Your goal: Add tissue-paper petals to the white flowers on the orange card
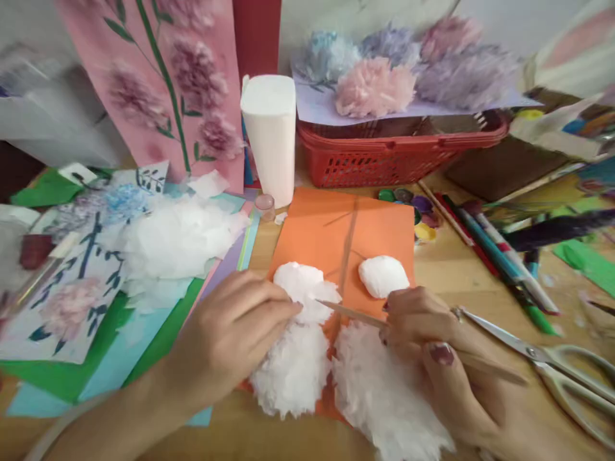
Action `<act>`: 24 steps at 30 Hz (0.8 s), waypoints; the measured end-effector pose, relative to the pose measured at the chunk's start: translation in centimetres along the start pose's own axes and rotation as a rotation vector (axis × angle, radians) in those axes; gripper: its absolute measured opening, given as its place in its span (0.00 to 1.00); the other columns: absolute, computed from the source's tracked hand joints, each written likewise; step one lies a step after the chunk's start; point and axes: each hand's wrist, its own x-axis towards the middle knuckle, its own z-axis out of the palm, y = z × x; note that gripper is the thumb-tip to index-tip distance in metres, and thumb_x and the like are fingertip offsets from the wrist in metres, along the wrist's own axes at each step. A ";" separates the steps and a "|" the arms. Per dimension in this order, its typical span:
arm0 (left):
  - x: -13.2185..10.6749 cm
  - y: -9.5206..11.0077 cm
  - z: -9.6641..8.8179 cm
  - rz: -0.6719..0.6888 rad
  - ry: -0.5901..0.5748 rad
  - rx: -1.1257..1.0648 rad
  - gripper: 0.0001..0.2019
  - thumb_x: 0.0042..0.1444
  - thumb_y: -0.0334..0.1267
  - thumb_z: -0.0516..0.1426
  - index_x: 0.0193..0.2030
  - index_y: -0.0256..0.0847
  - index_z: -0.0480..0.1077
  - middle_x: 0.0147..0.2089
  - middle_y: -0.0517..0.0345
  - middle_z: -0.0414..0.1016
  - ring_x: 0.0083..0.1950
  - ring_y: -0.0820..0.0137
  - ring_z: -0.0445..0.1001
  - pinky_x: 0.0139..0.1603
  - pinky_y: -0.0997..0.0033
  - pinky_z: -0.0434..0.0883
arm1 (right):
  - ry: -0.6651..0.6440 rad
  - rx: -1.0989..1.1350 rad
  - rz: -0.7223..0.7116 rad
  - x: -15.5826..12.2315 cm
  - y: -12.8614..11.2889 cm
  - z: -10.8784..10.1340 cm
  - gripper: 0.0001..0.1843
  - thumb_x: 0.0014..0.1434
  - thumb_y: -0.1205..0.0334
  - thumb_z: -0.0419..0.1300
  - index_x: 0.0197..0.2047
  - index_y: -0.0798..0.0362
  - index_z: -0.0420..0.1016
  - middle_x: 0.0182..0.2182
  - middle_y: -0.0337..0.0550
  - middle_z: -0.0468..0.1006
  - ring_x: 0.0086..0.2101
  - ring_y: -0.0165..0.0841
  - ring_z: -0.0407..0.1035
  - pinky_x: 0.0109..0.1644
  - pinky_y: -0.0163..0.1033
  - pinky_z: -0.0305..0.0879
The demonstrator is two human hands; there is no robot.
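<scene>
Stick of slim tan wood (358,314), clamped in your right hand (425,325), points left and slightly away, its tip over the white crinkled-paper tuft (314,312) on the orange sheet (307,230), nearer your left hand (230,330), whose fingers sit together at the tuft's left edge, pinch can't tell.

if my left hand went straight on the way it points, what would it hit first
Most likely the white tissue tuft right at your left hand, then the wooden stick; depth there is hard to judge.

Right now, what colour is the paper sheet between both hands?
The paper sheet is orange; head view.
</scene>
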 end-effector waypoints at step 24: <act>-1.0 1.4 1.9 0.119 0.098 0.228 0.11 0.69 0.26 0.52 0.40 0.34 0.75 0.35 0.51 0.83 0.32 0.62 0.71 0.30 0.58 0.61 | -0.217 -0.239 -0.157 1.2 -1.9 0.6 0.11 0.69 0.73 0.50 0.49 0.56 0.69 0.36 0.41 0.73 0.38 0.32 0.65 0.46 0.39 0.65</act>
